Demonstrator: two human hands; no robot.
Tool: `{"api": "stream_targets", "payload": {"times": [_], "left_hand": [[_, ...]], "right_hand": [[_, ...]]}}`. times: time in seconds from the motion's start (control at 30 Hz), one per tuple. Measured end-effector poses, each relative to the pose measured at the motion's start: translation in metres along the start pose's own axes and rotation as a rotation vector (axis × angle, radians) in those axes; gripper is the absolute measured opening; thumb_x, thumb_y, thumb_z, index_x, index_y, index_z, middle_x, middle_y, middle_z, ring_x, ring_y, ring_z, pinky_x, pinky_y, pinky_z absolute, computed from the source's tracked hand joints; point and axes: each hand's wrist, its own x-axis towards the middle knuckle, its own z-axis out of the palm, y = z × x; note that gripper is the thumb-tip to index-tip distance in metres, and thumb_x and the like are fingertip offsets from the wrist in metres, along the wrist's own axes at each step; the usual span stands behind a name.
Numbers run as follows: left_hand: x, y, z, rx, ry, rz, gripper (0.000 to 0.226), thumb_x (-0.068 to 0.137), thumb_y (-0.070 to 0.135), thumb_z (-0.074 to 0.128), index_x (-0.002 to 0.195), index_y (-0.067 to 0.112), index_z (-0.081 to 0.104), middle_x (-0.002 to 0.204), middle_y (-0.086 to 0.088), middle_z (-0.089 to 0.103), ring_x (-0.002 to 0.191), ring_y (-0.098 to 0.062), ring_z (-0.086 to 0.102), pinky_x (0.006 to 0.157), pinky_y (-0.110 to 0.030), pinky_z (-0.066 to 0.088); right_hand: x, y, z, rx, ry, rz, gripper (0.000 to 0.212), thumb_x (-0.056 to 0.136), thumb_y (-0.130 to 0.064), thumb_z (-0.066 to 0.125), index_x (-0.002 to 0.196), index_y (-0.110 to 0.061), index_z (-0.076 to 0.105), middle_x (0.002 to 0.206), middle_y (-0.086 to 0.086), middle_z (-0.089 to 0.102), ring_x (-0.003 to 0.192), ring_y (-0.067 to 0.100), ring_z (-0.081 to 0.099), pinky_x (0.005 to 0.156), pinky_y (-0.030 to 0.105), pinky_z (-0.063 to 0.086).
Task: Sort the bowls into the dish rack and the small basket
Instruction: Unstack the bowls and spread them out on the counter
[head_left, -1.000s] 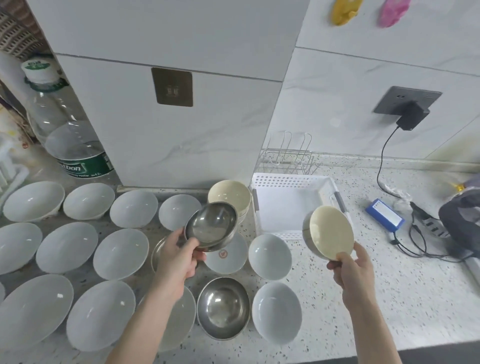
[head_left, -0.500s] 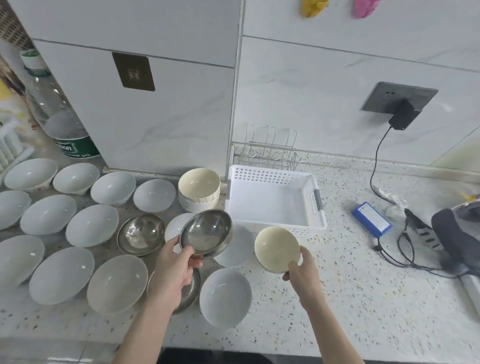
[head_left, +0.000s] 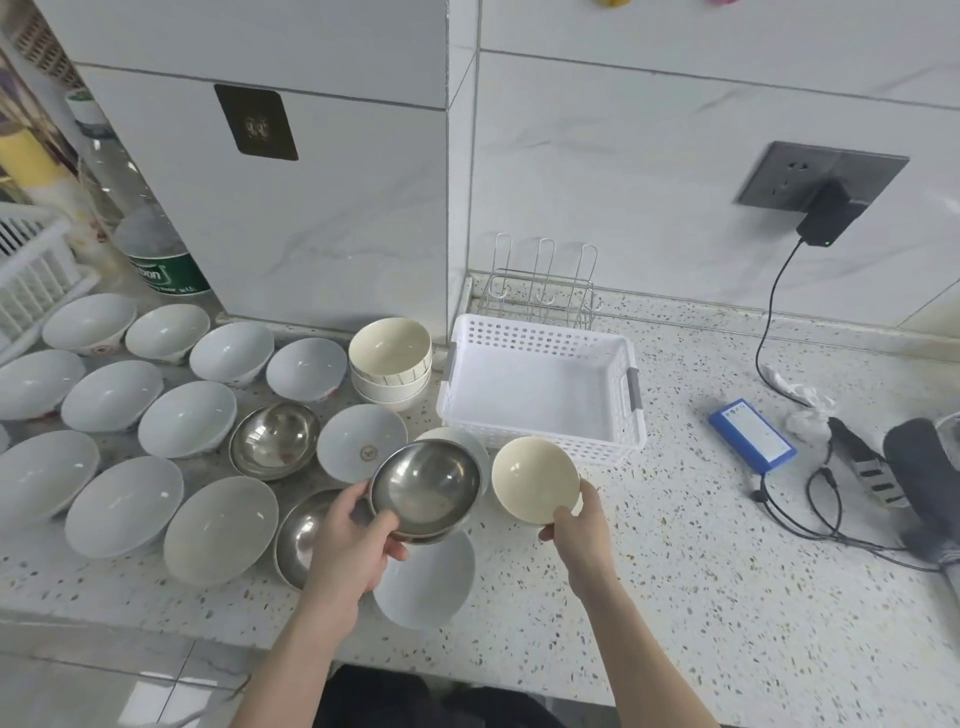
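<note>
The left hand (head_left: 348, 545) grips a stainless steel bowl (head_left: 425, 488) by its near rim, thumb inside the rim and fingers underneath, holding it tilted above the counter (head_left: 701, 597). The right hand (head_left: 579, 525) pinches a cream bowl (head_left: 535, 479) at its lower edge, lifted just in front of the white plastic basket (head_left: 540, 395); the bowl's opening faces the camera. The basket holds nothing visible and sits against the wire dish rack (head_left: 543, 286), which stands by the wall with no bowls in it.

Left of the basket is a stack of cream bowls (head_left: 390, 364). Many white bowls (head_left: 187, 418) are spread in rows over the left part of the counter, with a white bowl (head_left: 423, 582) lying below the raised steel one. Two more steel bowls rest on the counter, one (head_left: 274, 439) among the white bowls and one (head_left: 301, 535) partly hidden behind the left hand.

At the right lie a blue battery pack (head_left: 752, 435) and black cables (head_left: 821, 509); a black charger (head_left: 826, 218) is plugged into the wall socket. A large water bottle (head_left: 156, 249) stands at the far left.
</note>
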Motion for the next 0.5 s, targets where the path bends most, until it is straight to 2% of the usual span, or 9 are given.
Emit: {"api": "stream_targets", "payload": {"times": [0.13, 0.23, 0.33, 0.43, 0.5], "left_hand": [[-0.01, -0.003, 0.008, 0.1, -0.107, -0.016, 0.046, 0.087, 0.003, 0.056, 0.122, 0.033, 0.055, 0.059, -0.005, 0.068, 0.048, -0.011, 0.058, 0.036, -0.021, 0.029], [-0.017, -0.007, 0.02, 0.194, -0.216, -0.019, 0.045, 0.089, 0.008, 0.057, 0.12, 0.04, 0.049, 0.057, -0.004, 0.068, 0.047, -0.008, 0.058, 0.037, -0.017, 0.033], [-0.022, -0.012, 0.036, 0.281, -0.301, 0.0, 0.044, 0.091, 0.011, 0.055, 0.112, 0.049, 0.046, 0.057, 0.0, 0.069, 0.048, -0.004, 0.06, 0.039, -0.012, 0.037], [-0.024, -0.02, 0.047, 0.36, -0.369, 0.021, 0.045, 0.091, 0.013, 0.052, 0.12, 0.046, 0.042, 0.06, 0.003, 0.07, 0.056, -0.008, 0.068, 0.043, -0.014, 0.041], [-0.025, -0.026, 0.052, 0.427, -0.408, 0.023, 0.048, 0.092, 0.016, 0.052, 0.128, 0.044, 0.038, 0.06, 0.005, 0.07, 0.061, -0.009, 0.07, 0.049, -0.013, 0.044]], "right_hand": [[-0.001, 0.004, -0.003, 0.064, -0.022, 0.039, 0.058, 0.095, -0.014, 0.046, 0.149, -0.025, 0.029, 0.101, 0.015, 0.07, 0.043, -0.001, 0.058, 0.042, 0.017, 0.038], [-0.006, 0.006, -0.014, 0.106, -0.065, 0.124, 0.057, 0.098, -0.038, 0.049, 0.149, -0.02, 0.03, 0.08, 0.011, 0.076, 0.041, 0.007, 0.047, 0.04, 0.02, 0.032], [-0.018, 0.012, -0.032, 0.064, -0.108, 0.152, 0.046, 0.1, -0.048, 0.041, 0.125, -0.013, 0.056, 0.068, 0.011, 0.075, 0.04, 0.009, 0.041, 0.037, 0.021, 0.029], [-0.039, 0.021, -0.047, 0.112, -0.188, 0.107, 0.038, 0.099, -0.049, 0.044, 0.106, -0.02, 0.067, 0.067, 0.016, 0.073, 0.036, 0.008, 0.037, 0.036, 0.019, 0.029], [-0.051, 0.027, -0.054, 0.109, -0.246, 0.053, 0.03, 0.097, -0.041, 0.052, 0.102, -0.018, 0.071, 0.066, 0.014, 0.072, 0.036, 0.007, 0.038, 0.037, 0.018, 0.03]]}}
